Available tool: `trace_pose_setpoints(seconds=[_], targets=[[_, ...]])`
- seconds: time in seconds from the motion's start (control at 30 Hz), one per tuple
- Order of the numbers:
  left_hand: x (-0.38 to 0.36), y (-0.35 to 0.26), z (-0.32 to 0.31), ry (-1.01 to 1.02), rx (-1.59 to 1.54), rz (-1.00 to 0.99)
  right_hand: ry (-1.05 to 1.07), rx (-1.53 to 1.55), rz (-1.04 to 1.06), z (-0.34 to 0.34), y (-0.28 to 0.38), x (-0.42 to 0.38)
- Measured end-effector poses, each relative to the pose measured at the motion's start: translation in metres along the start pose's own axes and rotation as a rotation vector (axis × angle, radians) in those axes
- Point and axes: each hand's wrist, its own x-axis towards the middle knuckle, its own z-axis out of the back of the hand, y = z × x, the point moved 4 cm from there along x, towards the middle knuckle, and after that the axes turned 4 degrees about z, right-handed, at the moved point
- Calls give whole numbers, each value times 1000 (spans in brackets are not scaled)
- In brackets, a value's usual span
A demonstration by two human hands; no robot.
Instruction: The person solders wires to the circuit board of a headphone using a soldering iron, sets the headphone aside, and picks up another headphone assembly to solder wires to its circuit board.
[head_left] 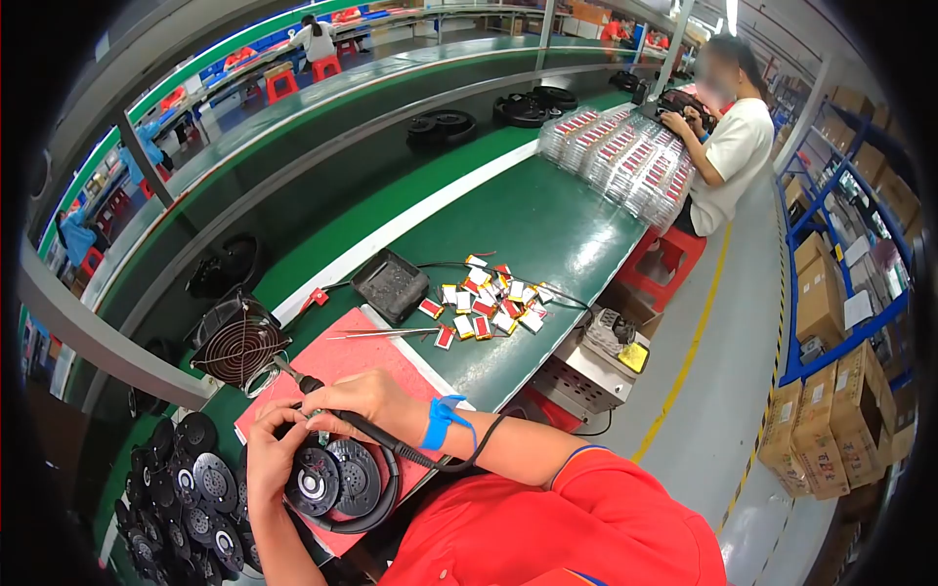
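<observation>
My right hand (360, 396) is closed around a soldering iron (381, 437); its metal tip points up and left, and its cord runs back beneath my right forearm. A blue wrist strap (445, 422) circles that wrist. Close beside it, my left hand (277, 444) has its fingertips pinched together; whatever they hold is too small to make out. Just below both hands lies a black housing with two round discs (354, 477), partly on a pink mat (362, 354). Tweezers (381, 333) lie across the mat's far part.
Loose small battery packs (484, 301) lie beyond the mat, near a black tray (391, 285). A fan with a round grille (241, 349) stands left. Black round parts (186, 488) are heaped at lower left. Clear plastic trays (625, 161) stand before a seated co-worker (738, 146).
</observation>
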Motion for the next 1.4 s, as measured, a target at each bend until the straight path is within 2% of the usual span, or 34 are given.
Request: trace_pose_setpoints(seconds=[0.2,0.27,0.3,0.4,0.47,0.57,0.63,0.83,1.17,1.4], targets=[[-2,-9,-3,-22,105,-45,20,-91,80,2,5,2],[0,-7,-2,-4,167,-129,101,-34,-4,1,-4,-5],[3,2,-2,42,151,-118,66,-76,45,0,-6,-7],[-3,-11,-4,-19,188,-233,86,0,45,2,1,3],[-3,-14,-6,-40,181,-273,136,-13,-39,3,2,3],[3,-8,-6,2,51,-238,147,-84,-21,0,4,8],[4,-7,-4,-25,74,-291,189,-46,-126,-1,-1,5],[2,-3,-2,-41,-16,-149,177,-30,-97,-3,-4,5],[5,1,-3,-80,100,-181,226,-60,-106,-4,-3,3],[5,-4,-5,-113,156,-184,121,125,-75,6,-4,0]])
